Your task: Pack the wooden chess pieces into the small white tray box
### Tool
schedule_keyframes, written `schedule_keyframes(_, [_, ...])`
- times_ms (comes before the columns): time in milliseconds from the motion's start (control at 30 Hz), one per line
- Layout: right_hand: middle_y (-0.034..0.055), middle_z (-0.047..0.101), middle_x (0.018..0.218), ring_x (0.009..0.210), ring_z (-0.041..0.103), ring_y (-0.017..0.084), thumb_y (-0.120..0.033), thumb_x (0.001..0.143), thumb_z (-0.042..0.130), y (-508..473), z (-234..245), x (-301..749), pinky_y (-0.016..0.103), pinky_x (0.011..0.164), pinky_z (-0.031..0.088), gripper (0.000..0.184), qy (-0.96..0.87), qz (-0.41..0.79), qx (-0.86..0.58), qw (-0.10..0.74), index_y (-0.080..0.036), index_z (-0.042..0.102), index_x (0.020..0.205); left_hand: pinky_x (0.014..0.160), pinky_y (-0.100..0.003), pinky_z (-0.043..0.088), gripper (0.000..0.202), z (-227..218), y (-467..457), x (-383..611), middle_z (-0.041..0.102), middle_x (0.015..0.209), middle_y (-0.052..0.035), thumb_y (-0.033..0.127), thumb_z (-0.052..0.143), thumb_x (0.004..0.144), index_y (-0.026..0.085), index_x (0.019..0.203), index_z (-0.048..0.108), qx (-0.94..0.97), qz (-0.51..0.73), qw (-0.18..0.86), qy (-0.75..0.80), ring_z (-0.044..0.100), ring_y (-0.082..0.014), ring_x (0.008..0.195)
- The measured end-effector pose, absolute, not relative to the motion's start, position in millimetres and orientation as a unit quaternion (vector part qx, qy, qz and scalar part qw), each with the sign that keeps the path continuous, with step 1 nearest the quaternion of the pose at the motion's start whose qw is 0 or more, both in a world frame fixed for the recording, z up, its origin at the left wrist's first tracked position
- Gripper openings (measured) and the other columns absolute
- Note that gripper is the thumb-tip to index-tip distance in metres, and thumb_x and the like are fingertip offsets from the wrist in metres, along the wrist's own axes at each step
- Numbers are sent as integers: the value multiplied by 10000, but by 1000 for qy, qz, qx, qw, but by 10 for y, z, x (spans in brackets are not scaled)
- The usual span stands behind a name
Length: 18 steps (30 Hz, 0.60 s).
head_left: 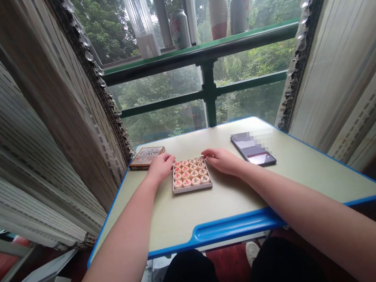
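Note:
A shallow white box (193, 188) lies on the table in front of me, filled with rows of round wooden Chinese chess pieces (186, 175). The pieces bear red characters on the left and dark ones on the right. At the box's far left corner is my left hand (161, 167), fingers slightly bent and no piece visible in them. My right hand (223, 160) rests by the far right corner, its fingers stretched out and loosely apart. Whether either hand presses on the box cannot be made out. Behind my left hand lies the printed box lid (146, 157).
A phone (253, 150) lies right of my right hand. The blue-rimmed table (309, 173) stands against a window with a green railing (202, 54). Two cans (180, 28) and stacked cups (218, 1) stand on the ledge. Curtains (336, 58) hang at both sides.

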State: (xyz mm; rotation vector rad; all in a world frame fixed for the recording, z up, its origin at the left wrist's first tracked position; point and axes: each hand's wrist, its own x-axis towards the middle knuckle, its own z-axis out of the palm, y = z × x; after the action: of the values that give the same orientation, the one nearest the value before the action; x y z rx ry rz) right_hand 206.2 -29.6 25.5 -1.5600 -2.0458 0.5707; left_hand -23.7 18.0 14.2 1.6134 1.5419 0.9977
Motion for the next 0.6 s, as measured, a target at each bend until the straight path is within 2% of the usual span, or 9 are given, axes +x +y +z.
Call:
schedule_keyframes(67, [107,605,1257,1169,533,218,-229,887,413,-329,274,2041,339,1019,375,379,-728,240,-583,268,-149,587,1215,574,-249,469,198,134,176,-190,680,871,-94,338,522,775,157,794,598,565,408,390,602,606,-157,668])
schedule_keyframes(167, [115,616,1232,1069,593,213,-267,866,430,-395,293,1982,325,947,439,448,-658,334,-601,308,-143,530,1285,663,-269,508,244,117,143,-96,660,995,-142,367,426,853,157,880,548,523,434,414,606,637,-164,774])
schedule_keyframes(267, [124,638,1181,932,642,197,-316,841,455,-423,283,1929,302,831,503,579,-593,428,-599,326,-136,407,1389,790,-296,506,243,105,76,12,642,1079,-139,387,432,864,169,895,536,454,488,458,589,629,-186,951])
schedule_keyframes(333, [126,640,1169,902,646,186,-326,836,460,-401,259,1917,284,810,511,616,-575,448,-595,338,-125,370,1411,866,-329,488,252,103,34,74,626,1135,-133,397,441,863,172,910,545,422,512,471,581,591,-210,1063])
schedule_keyframes(467, [122,649,1149,888,639,175,-312,826,473,-314,201,1927,263,811,510,570,-569,454,-576,371,-114,442,1360,968,-368,441,316,114,2,132,585,1244,-121,446,446,860,185,1009,543,391,540,507,546,511,-233,1204])
schedule_keyframes(600, [133,626,1185,927,624,188,-293,821,480,-286,174,1917,288,842,505,548,-565,455,-554,409,-99,469,1334,1014,-332,407,356,136,26,123,575,1258,-143,442,393,886,161,1064,520,372,565,529,513,480,-211,1247])
